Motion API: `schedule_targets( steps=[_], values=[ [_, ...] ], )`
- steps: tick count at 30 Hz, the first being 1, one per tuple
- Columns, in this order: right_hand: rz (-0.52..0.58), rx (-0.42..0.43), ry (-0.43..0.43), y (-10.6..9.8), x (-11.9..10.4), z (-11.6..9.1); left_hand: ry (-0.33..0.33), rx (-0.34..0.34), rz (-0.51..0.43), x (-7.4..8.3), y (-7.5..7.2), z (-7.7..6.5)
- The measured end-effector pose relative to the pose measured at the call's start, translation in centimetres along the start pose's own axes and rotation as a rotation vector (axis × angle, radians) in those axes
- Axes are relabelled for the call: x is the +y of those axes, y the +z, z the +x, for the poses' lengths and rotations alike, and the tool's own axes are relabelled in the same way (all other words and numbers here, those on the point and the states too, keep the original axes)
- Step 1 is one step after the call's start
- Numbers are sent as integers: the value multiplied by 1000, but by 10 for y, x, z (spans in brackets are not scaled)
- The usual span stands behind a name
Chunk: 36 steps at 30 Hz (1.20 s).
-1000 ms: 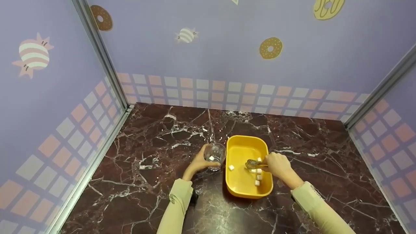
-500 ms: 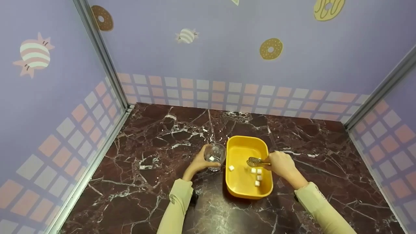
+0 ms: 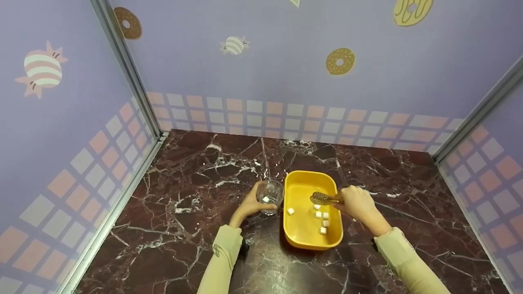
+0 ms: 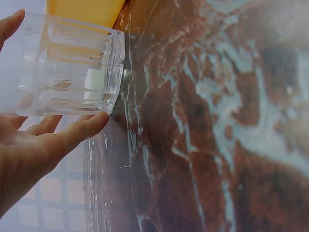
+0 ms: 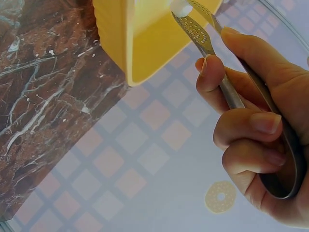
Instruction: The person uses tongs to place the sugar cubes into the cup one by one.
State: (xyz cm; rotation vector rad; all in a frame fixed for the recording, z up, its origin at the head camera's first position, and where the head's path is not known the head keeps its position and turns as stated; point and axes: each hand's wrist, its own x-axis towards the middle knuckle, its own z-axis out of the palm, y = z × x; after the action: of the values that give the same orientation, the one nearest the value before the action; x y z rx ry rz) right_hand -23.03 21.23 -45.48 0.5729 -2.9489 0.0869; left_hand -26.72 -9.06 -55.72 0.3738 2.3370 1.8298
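Left hand holding clear cup just off 9 o'clock of yellow tub, grip curling round cup's side. White cube lying inside cup. Right hand at tub's 3 o'clock, grip pinching metal tongs, tips pointing to 9. Second cube showing at tips; cannot tell if clamped. Loose cubes sitting toward tub's 5.

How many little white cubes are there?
7 visible: one cube in the glass, six in the yellow tray: one at left, and toward the right, one by the tongs, two side by side, two below those. The tongs may hide more.
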Motion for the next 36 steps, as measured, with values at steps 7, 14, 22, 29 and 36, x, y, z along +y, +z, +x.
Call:
schedule_targets(
  steps=[7, 14, 22, 29, 36],
  values=[
    [18, 5, -14, -8, -1, 0, 11, 5, -7, -7, 1, 3],
    [25, 12, -22, -18, -5, 5, 11, 18, -9, -7, 1, 2],
    [34, 36, -42, -28, -13, 10, 0, -5, -7, 26, -1, -15],
    [31, 31, -40, -34, -20, 15, -3, 3, -28, 0, 0, -1],
    [19, 43, -60, -40, -30, 23, -12, 19, 18, -8, 1, 3]
  ],
)
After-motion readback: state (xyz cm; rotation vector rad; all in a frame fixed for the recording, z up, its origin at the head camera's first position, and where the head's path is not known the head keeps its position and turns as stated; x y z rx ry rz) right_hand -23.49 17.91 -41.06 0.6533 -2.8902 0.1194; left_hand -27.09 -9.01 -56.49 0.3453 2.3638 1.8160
